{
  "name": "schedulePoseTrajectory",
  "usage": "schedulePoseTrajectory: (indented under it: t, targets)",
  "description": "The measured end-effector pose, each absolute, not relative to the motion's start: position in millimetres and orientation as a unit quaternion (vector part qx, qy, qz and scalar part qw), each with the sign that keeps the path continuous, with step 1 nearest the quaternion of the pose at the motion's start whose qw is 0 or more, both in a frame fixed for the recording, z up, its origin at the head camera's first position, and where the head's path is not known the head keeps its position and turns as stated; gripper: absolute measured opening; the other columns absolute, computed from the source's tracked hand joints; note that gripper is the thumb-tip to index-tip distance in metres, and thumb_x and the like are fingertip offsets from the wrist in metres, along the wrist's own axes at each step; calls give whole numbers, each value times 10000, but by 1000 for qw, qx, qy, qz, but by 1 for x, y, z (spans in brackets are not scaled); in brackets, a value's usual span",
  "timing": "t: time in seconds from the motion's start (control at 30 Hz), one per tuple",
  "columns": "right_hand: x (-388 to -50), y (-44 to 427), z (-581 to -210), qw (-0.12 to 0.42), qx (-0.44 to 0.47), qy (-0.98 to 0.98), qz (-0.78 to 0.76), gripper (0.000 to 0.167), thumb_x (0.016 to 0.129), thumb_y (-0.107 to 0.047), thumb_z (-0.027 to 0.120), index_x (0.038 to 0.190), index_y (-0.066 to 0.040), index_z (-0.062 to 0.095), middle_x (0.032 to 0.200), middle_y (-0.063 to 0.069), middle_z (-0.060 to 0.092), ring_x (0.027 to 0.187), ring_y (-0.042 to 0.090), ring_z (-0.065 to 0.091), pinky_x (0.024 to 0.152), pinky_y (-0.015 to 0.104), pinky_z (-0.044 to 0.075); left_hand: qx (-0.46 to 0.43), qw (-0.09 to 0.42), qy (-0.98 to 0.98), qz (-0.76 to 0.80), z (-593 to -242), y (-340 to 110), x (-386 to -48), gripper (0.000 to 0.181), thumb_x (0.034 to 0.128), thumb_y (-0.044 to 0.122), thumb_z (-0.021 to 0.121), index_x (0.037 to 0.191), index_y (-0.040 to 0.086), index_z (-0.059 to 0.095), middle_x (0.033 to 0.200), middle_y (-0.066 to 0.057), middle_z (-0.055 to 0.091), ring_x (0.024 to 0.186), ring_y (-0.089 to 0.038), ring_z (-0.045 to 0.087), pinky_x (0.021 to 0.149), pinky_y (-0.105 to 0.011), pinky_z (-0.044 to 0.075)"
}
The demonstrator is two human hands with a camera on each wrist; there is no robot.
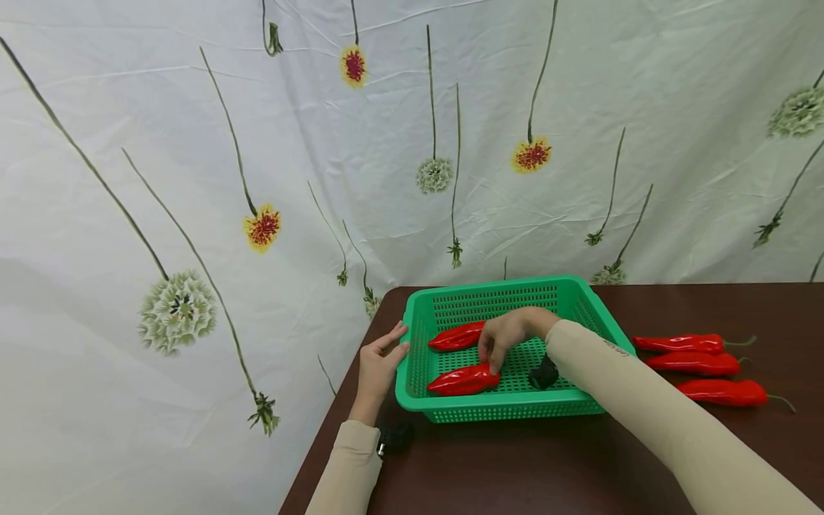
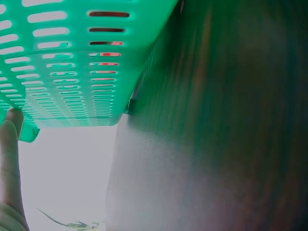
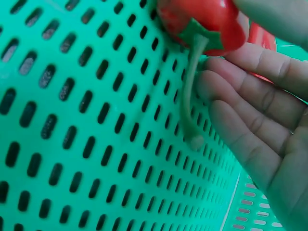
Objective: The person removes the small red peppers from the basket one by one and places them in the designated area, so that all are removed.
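A green plastic basket [image 1: 515, 413] holds two red peppers. My right hand [image 1: 515, 331] reaches inside and pinches the stem end of the nearer pepper [image 1: 460, 380]; in the right wrist view that pepper [image 3: 211, 19] has a green stem, with the thumb and fingers of my right hand [image 3: 269, 101] around its end. The farther pepper [image 1: 455, 337] lies behind it on the basket floor. At the basket's left rim, my left hand [image 1: 378, 365] touches the side with extended fingers; the left wrist view shows a finger of the left hand [image 2: 10, 159] against the basket wall [image 2: 77, 62].
Three red peppers with green stems, one of them nearest the front [image 1: 724, 392], lie on the dark brown table [image 1: 515, 465] right of the basket. My right forearm crosses the basket's right front corner. A white flowered cloth [image 1: 290, 143] hangs behind and at the left.
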State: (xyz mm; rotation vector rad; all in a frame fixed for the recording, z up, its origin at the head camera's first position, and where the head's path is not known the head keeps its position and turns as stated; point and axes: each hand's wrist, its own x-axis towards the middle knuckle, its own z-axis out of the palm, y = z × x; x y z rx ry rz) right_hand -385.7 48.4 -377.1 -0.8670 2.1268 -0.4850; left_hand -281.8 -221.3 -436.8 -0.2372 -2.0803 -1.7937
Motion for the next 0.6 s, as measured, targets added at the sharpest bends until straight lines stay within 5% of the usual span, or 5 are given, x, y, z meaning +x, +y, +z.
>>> schedulePoseTrajectory:
  t: [0.6]
  targets:
    - [-383, 46, -377, 385, -340, 841, -169, 116, 874, -150, 773, 972, -132, 714, 988, -8, 671, 858, 113, 571, 901, 403, 544, -75, 191, -741, -639, -435, -221, -280, 356, 925, -4, 642, 1280, -19, 669, 1425, -159, 580, 1318, -323, 566, 863, -169, 542]
